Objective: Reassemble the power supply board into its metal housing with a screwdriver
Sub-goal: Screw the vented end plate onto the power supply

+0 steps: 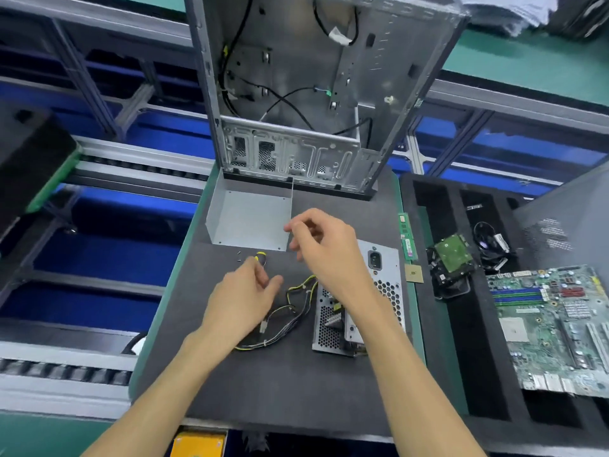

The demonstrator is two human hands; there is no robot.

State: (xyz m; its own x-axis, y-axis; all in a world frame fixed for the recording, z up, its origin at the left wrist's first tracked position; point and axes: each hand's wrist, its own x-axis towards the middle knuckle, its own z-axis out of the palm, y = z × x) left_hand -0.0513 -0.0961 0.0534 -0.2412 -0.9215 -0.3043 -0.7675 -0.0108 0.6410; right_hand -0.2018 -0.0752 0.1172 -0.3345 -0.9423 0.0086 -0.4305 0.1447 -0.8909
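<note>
Grey computer case stands behind cover.

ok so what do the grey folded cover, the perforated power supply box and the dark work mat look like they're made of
Grey folded cover: likely thin sheet metal, matte grey finish; crisp bent edges and small corner holes.
Perforated power supply box: probably bare steel sheet, dull silver; punched honeycomb vent holes.
Dark work mat: looks like soft foam or rubber, matte charcoal, without glare; which of the two can't be told.
</note>
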